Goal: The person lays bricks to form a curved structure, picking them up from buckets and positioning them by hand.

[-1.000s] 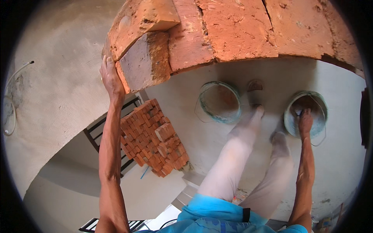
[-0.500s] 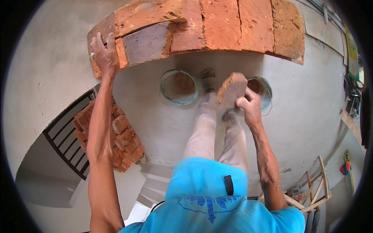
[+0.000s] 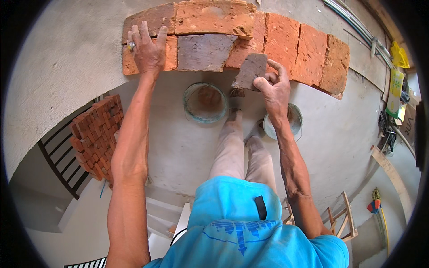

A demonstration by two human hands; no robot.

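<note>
My left hand (image 3: 150, 54) lies with its fingers spread on the left end of the brick course, across the joint between a dark upper brick (image 3: 152, 21) and an orange brick (image 3: 170, 56) below it. Pinched between thumb and fingers of my right hand (image 3: 277, 89) is a broken piece of brick (image 3: 251, 72), its flat grey-brown face showing. That piece overlaps the near edge of the course in the picture; whether it touches the bricks I cannot tell. Right of the grey-faced brick (image 3: 203, 51), several orange bricks (image 3: 281, 42) stand side by side.
Below the bricks, two buckets stand on the floor: one (image 3: 185, 105) left of my feet, another (image 3: 300, 123) partly behind my right forearm. A brick stack (image 3: 96, 134) rises beside a dark railing (image 3: 60, 156) at left. Wooden frames (image 3: 346, 216) stand at lower right.
My right hand has lifted the brick piece toward the course and turned its flat face. My left hand remains on the left end, fingers wider apart. The whole view has shifted.
</note>
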